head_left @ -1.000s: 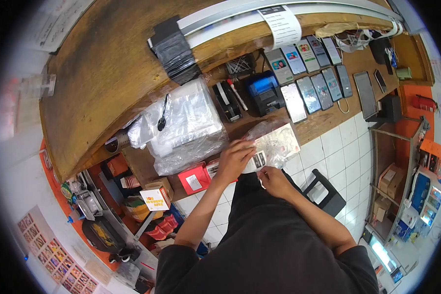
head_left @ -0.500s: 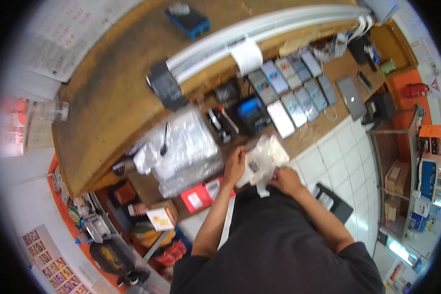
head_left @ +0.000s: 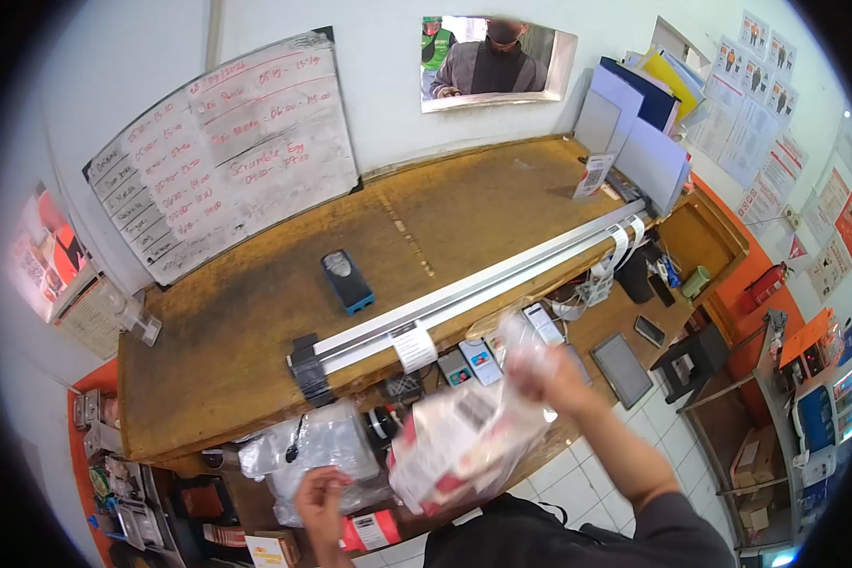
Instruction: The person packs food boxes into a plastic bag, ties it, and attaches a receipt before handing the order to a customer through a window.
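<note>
Plastic-wrapped packet (head_left: 464,445): hangs down-left from right hand (head_left: 547,371), fingers pinched on its top (motion-blurred); left hand (head_left: 320,494) lower left, apart, fingers loosely curled, empty.

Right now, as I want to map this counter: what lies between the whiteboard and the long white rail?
In the head view, a small blue-based device lies on the bare wooden countertop between the whiteboard and the rail.

Clear, red-and-white printed plastic bag (head_left: 464,445)
</note>
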### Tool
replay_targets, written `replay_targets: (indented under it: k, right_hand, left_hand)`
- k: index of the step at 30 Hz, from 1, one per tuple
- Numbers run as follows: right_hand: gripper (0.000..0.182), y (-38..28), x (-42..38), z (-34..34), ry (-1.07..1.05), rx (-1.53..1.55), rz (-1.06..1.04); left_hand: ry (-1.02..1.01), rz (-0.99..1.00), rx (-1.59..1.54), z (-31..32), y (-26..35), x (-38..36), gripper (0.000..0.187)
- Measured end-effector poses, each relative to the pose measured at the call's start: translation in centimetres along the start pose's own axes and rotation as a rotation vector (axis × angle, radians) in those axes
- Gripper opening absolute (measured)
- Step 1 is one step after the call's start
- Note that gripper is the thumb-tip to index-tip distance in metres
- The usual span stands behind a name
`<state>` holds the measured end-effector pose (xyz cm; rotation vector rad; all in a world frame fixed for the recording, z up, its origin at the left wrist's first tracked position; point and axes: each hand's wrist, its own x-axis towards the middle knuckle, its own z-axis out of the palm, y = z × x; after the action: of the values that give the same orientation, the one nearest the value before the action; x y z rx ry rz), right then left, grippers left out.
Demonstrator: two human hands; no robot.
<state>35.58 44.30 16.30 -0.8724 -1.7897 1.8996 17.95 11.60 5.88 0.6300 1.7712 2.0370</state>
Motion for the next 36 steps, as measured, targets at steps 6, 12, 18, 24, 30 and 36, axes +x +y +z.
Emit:
replay_targets:
  k: [6, 12, 18, 24, 30, 36]
  right_hand:
    - [0.034, -19.5, 14.0, -11.8, 0.16, 0.068, -0.501]
    - [0.05, -21.0, 38.7, -30.3, 0.029, -0.252, -0.534]
    - [0.046, -15.6, 53.0, -35.5, 0.041, -0.17, -0.42]
    - [0.046, -14.2, 55.5, -42.1, -0.241, -0.864, -0.593]
    - [0.043, -12.9, 22.7, -19.7, 0.12, -0.621, -0.531]
    - [0.029, -3.0, 0.9, -10.3, -0.032, -0.391, -0.048]
  left_hand:
    - [0.465, 0.027, 0.26, 0.7, 0.2, -0.2, 0.012]
    - [0.6, -0.216, 0.688, -2.3, -5.1, -3.3, 0.026]
    - [0.199, -0.282, 1.105, -8.6, -12.8, -0.2, 0.023]
    - [0.039, 0.084, 1.21, -12.3, -24.2, 4.8, 0.031]
    - [-0.289, -0.277, 1.202, -16.7, -28.4, 9.2, 0.018]
    - [-0.606, -0.076, 1.187, -16.9, -24.2, 11.6, 0.03]
